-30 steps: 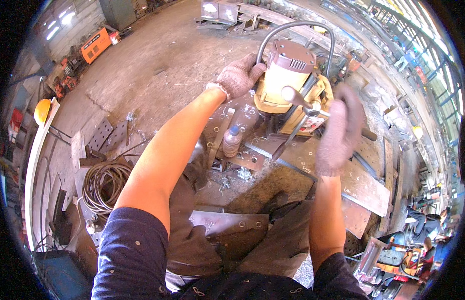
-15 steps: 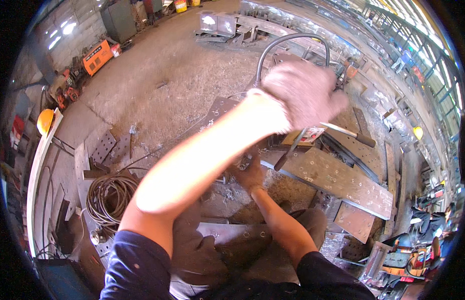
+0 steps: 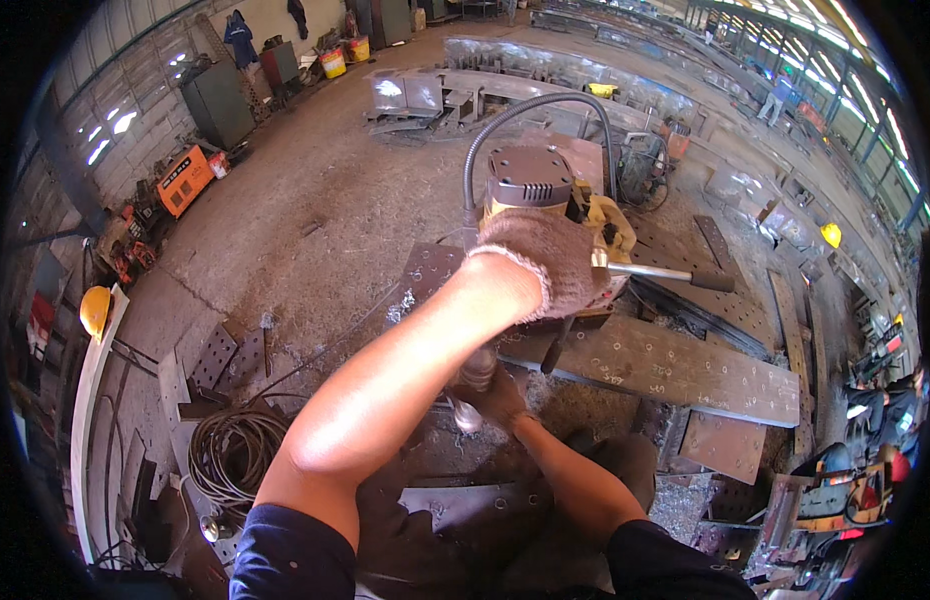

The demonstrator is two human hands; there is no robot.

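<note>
One bottle (image 3: 469, 415) in the grip of right hand (image 3: 503, 398), left hand (image 3: 545, 262) by drill (image 3: 530, 178), grasp indiscernible.

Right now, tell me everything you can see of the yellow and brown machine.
The machine stands upright, a dark brown, vented cap over a yellow body. A grey, ribbed hose arches above it. Metal-looking levers with dark grips point right and toward the wearer. It stands by marked, steel-looking plates; its base is largely hidden. The gloved left hand covers its front, apparently touching it.
</note>
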